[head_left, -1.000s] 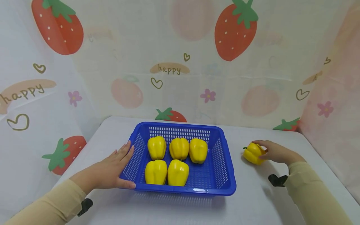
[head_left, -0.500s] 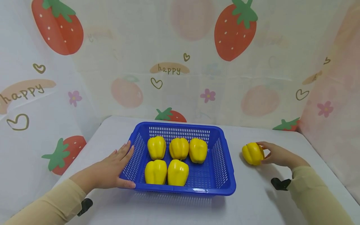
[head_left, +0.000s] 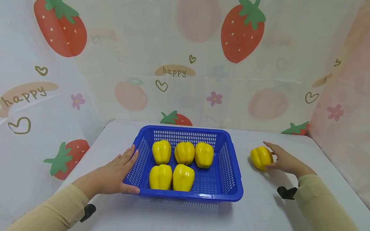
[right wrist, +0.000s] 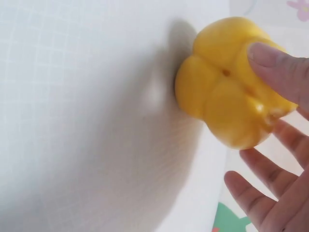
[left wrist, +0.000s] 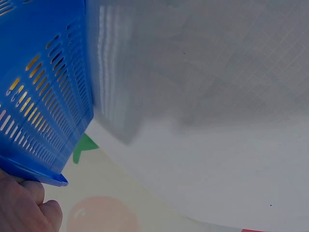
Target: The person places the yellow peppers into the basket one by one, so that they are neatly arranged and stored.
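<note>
My left hand [head_left: 111,175] rests on the left side of a blue plastic basket [head_left: 196,194], fingers spread along its rim and thumb at the front corner. In the left wrist view, part of that hand [left wrist: 26,208] appears below the rim. Inside the basket sit several yellow bell peppers [head_left: 160,177]. To the right of the basket, another yellow bell pepper [head_left: 261,158] is on the table, its lobed bottom facing the right wrist camera. My right hand [head_left: 286,162] is around its right side, fingers spread apart and forefinger raised. The right thumb [right wrist: 270,55] lies against the pepper.
The white-covered table [head_left: 257,205] stretches around the basket. A patterned cloth [head_left: 185,41] with strawberries and hearts hangs behind and on both sides. Black straps [head_left: 286,192] show at the wrists.
The loose pepper turned, its green stem going out of sight. My right hand has since spread its fingers, with the forefinger lifting off the pepper. The left hand and basket have stayed put.
</note>
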### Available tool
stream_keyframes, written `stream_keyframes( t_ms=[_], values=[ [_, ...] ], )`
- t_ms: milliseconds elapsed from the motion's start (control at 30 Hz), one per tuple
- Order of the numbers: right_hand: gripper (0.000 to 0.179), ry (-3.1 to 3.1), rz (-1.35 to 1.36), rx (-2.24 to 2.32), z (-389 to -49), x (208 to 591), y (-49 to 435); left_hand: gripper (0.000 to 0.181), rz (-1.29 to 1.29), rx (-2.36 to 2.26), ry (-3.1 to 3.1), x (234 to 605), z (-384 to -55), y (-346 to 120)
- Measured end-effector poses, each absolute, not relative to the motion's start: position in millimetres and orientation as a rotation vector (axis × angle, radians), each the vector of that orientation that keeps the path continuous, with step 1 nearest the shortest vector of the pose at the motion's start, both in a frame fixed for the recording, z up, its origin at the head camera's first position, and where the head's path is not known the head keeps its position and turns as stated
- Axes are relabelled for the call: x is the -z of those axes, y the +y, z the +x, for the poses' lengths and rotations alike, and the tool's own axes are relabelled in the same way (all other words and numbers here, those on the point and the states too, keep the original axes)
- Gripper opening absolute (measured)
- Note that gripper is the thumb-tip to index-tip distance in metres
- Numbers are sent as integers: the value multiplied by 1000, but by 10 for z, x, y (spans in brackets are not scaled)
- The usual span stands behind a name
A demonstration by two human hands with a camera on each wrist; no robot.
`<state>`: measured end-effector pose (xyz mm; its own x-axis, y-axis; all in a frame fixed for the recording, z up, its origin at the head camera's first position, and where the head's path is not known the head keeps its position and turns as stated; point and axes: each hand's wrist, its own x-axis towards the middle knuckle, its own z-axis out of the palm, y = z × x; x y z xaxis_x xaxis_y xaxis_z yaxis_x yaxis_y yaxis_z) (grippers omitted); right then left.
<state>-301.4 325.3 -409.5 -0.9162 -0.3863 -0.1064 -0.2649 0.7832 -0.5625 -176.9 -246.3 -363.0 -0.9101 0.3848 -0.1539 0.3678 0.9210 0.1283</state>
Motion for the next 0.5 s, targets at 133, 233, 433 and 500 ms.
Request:
stream_keyframes(
  t_ms=[133, 233, 433, 500],
  values=[
    [91, 2769, -504, 780, -3017, 4084, 3222, 122, 564, -136, 2904, 3648, -1777, -2457],
    [89, 2777, -493, 767, -3016, 4081, 3202, 123, 558, -137, 2901, 3655, -1780, -2453],
    [86, 2825, -478, 705, -3023, 4069, 3166, 123, 557, -140, 2899, 3655, -1779, -2456],
    [84, 2854, -481, 662, -3029, 4058, 3153, 123, 557, -140, 2899, 3657, -1780, -2458]
  ],
)
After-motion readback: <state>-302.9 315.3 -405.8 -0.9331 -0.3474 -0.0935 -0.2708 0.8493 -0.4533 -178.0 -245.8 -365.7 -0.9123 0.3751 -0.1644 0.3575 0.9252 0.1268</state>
